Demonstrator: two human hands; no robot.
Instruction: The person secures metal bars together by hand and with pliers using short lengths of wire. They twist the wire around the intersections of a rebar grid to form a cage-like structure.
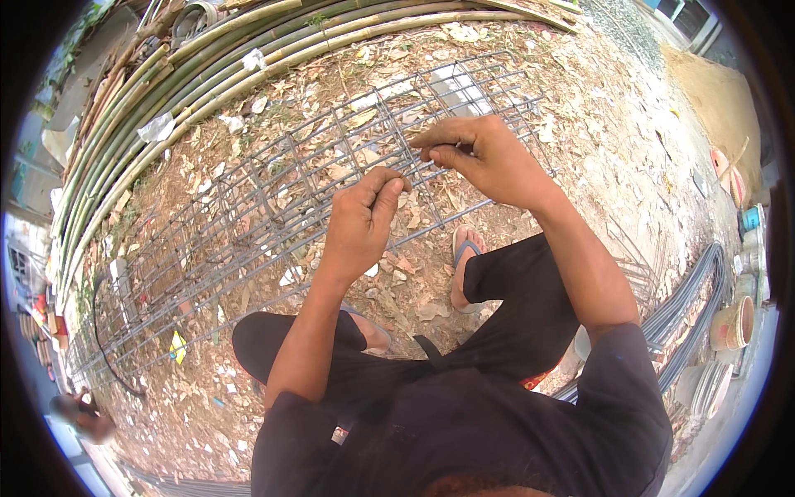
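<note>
A long cage of tied steel rebar lies in front of me, running from the far right down to the left. My left hand is above its near side, thumb and index finger pressed together in a pinch. To its right, my right hand hangs over the cage with its fingers curled and the thumb close to the index finger. The two hands are apart, fingertips turned toward each other. Whatever either pinch holds is too small or too hidden to make out.
Pale blocks sit under the cage. Long bamboo poles are stacked beyond it. Bent rebar and buckets stand to the right, and a sand heap lies far right. A blurred person appears at lower left.
</note>
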